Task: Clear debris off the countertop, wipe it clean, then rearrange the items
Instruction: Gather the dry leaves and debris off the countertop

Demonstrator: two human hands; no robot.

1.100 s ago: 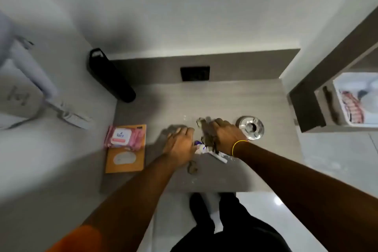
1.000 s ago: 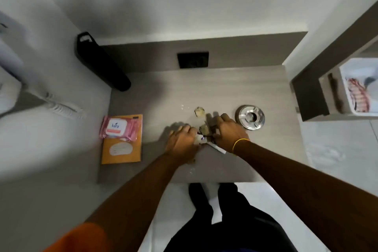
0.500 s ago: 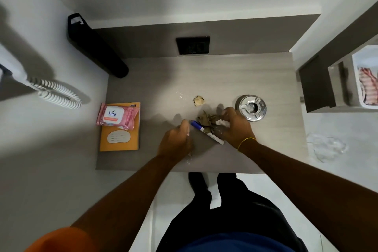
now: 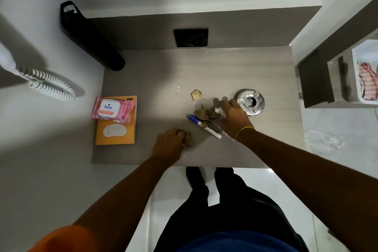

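Note:
On the grey countertop (image 4: 155,71) lies a heap of dry brown leaves (image 4: 205,114) with a blue-capped white marker (image 4: 204,126) across its near side. My left hand (image 4: 169,141) is closed around a crumpled brown leaf (image 4: 187,138) near the front edge. Palm down, my right hand (image 4: 234,117) rests with spread fingers against the right side of the heap. A small pale scrap (image 4: 196,94) and white crumbs (image 4: 178,88) lie farther back.
A metal ashtray (image 4: 249,102) stands right of my right hand. A pink wipes pack (image 4: 113,110) lies on an orange notebook (image 4: 116,131) at the left. A black bottle (image 4: 91,37) leans in the back left corner. A wall socket (image 4: 191,37) sits behind.
My left hand has drawn back toward the front edge with a crumpled leaf in it. My right hand has shifted right of the leaf heap, uncovering the marker.

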